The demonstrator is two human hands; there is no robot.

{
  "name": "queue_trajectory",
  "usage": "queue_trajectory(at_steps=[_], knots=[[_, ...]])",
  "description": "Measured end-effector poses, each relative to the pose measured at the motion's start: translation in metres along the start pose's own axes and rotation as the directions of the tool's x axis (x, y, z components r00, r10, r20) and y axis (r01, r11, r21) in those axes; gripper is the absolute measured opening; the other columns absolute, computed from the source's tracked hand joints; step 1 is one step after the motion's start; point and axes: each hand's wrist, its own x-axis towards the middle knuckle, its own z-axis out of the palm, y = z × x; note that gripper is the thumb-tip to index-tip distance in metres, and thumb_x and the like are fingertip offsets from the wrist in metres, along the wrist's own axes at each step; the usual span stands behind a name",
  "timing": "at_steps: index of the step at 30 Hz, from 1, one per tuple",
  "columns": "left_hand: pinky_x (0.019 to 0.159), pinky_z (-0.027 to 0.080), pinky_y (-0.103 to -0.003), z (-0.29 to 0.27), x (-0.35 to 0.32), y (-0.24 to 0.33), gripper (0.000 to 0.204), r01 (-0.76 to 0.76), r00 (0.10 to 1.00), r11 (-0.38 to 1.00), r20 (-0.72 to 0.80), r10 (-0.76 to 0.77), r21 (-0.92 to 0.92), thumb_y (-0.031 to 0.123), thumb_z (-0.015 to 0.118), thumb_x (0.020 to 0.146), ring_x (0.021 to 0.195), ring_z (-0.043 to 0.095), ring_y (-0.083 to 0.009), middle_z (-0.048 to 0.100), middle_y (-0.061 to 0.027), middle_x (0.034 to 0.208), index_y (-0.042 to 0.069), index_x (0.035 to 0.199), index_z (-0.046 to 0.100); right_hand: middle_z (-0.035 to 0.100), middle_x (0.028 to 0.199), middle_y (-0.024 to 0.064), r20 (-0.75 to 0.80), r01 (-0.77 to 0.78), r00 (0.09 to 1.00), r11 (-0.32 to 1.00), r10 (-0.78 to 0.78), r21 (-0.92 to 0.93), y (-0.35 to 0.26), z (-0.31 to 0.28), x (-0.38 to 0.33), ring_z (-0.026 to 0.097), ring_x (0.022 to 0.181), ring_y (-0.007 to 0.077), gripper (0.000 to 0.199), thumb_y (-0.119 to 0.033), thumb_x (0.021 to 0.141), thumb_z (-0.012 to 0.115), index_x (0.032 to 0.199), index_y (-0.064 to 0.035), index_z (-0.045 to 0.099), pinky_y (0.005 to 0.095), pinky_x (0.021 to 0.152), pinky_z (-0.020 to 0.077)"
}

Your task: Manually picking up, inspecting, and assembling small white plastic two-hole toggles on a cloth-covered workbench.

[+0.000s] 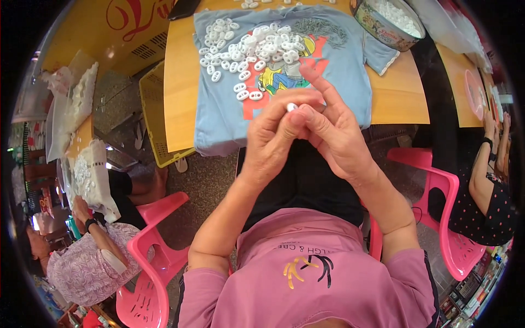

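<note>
In front of my chest, both hands meet at a small white cord lock (pixel 292 107). My left hand (pixel 272 131) pinches it between thumb and curled fingers. The thumb of my right hand (pixel 342 128) presses against it from the other side, with one right finger stretched out. My fingers cover most of the piece. Beyond the hands, a heap of white oval cord locks (pixel 268 45) with two holes each lies on a grey-blue printed T-shirt (pixel 219 117). At the heap's right is a pile of tiny dark pieces (pixel 322 31), perhaps springs.
A round patterned tin (pixel 377 34) of small white pieces stands at the back right of the wooden table (pixel 402 101). A dark flat object (pixel 184 9) lies back left. A yellow crate (pixel 152 117) sits beside the table. People on pink chairs (pixel 158 257) work at both sides.
</note>
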Motion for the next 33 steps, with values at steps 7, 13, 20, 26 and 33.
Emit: queue_trajectory(at_steps=[7, 13, 20, 26, 33], knots=[[0.074, 0.047, -0.021, -0.107, 0.025, 0.062, 0.03, 0.032, 0.875, 0.878, -0.438, 0.206, 0.477, 0.014, 0.061, 0.096, 0.079, 0.057, -0.0063, 0.062, -0.0001, 0.088, -0.001, 0.122, 0.061, 0.065, 0.099, 0.0054, 0.0, 0.218, 0.957, 0.72, -0.29, -0.659, -0.024, -0.039, 0.036, 0.059, 0.08, 0.0091, 0.031, -0.01, 0.097, 0.058, 0.126, 0.0009, 0.058, 0.0233, 0.075, 0.0496], [0.077, 0.047, -0.021, -0.267, 0.01, 0.052, 0.042, 0.272, 0.823, 0.713, -0.54, 0.175, 0.646, 0.018, 0.068, 0.091, 0.085, 0.057, -0.0091, 0.061, -0.0027, 0.098, 0.0, 0.127, 0.058, 0.063, 0.09, 0.0057, 0.273, 0.377, 0.847, 0.153, -0.456, -0.913, -0.026, -0.046, 0.071, 0.058, 0.074, 0.0134, 0.012, -0.008, 0.087, 0.067, 0.097, -0.0029, 0.07, 0.0253, 0.069, 0.0475], [0.098, 0.043, -0.034, -0.266, 0.007, 0.032, 0.053, 0.39, 0.808, 0.467, -0.538, 0.239, 0.794, 0.026, 0.07, 0.089, 0.12, 0.052, -0.0253, 0.052, -0.0175, 0.128, 0.0, 0.133, 0.053, 0.06, 0.088, 0.0057, 0.561, 0.483, 0.695, -0.286, -0.449, -0.827, -0.003, -0.024, 0.12, 0.059, 0.088, 0.0263, 0.007, -0.013, 0.08, 0.071, 0.086, -0.0091, 0.072, 0.0378, 0.076, 0.0488], [0.091, 0.046, -0.031, -0.165, 0.013, 0.041, 0.035, 0.067, 0.893, 0.624, -0.325, 0.31, 0.779, 0.014, 0.065, 0.091, 0.106, 0.055, -0.0168, 0.056, -0.0088, 0.118, 0.003, 0.124, 0.059, 0.059, 0.086, 0.0044, 0.577, 0.416, 0.761, -0.46, -0.296, -0.785, 0.006, -0.01, 0.143, 0.059, 0.088, 0.0246, 0.008, -0.018, 0.078, 0.071, 0.084, -0.0122, 0.073, 0.0382, 0.078, 0.05], [0.08, 0.05, -0.026, -0.09, 0.018, 0.039, 0.021, -0.026, 0.942, 0.733, -0.229, 0.245, 0.679, 0.008, 0.063, 0.092, 0.091, 0.06, -0.0138, 0.062, -0.0066, 0.104, 0.0, 0.112, 0.064, 0.061, 0.088, 0.0066, 0.532, 0.342, 0.826, -0.584, -0.187, -0.736, 0.002, -0.003, 0.155, 0.06, 0.091, 0.0272, 0.011, -0.02, 0.081, 0.068, 0.085, -0.0106, 0.072, 0.0399, 0.079, 0.0504]])
